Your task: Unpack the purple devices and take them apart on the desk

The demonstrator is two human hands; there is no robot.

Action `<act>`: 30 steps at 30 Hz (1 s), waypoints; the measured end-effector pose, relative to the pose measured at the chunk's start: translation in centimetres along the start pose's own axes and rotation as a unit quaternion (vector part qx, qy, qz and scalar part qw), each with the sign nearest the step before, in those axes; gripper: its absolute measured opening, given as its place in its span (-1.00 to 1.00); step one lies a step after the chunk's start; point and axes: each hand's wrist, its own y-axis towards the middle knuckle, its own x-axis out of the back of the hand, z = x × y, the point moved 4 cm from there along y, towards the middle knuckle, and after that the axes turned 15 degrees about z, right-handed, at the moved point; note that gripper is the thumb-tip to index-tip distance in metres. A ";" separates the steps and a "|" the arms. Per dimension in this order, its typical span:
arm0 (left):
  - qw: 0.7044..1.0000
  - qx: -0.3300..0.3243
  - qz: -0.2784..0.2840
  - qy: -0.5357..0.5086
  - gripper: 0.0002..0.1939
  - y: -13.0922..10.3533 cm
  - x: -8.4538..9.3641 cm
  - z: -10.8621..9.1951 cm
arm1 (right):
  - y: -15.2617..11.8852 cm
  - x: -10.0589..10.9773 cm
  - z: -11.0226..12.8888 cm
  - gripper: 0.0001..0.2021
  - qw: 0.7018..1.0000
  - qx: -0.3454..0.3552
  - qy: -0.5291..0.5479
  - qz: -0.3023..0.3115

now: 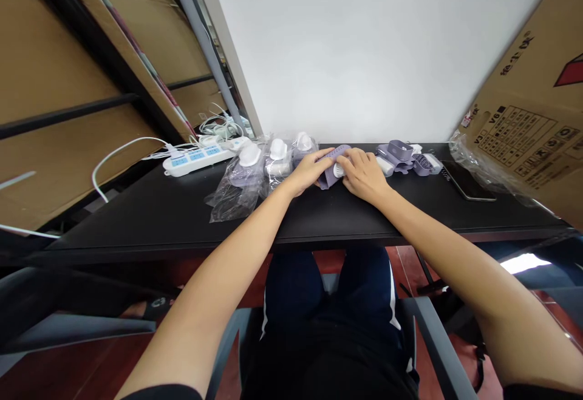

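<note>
Both my hands meet at the far middle of a black table (182, 212). My left hand (308, 172) and my right hand (364, 174) hold a small purple perforated plastic part (331, 169) with a white piece in it, pressed down on the tabletop. To the left lie clear plastic bags (241, 184) holding purple and white parts. More purple parts (401, 152) sit just right of my right hand.
A white power strip (198, 158) with cables lies at the back left. A black phone (467, 183) rests at the right, beside a large cardboard box (532, 127) in plastic wrap. Cardboard on dark shelving fills the left. A white wall stands behind.
</note>
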 end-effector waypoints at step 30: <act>0.990 -0.041 -0.049 0.123 -0.42 -0.3 0.5 -0.4 | -5.3 2.8 -15.0 -0.29 0.833 -0.422 0.293 -0.205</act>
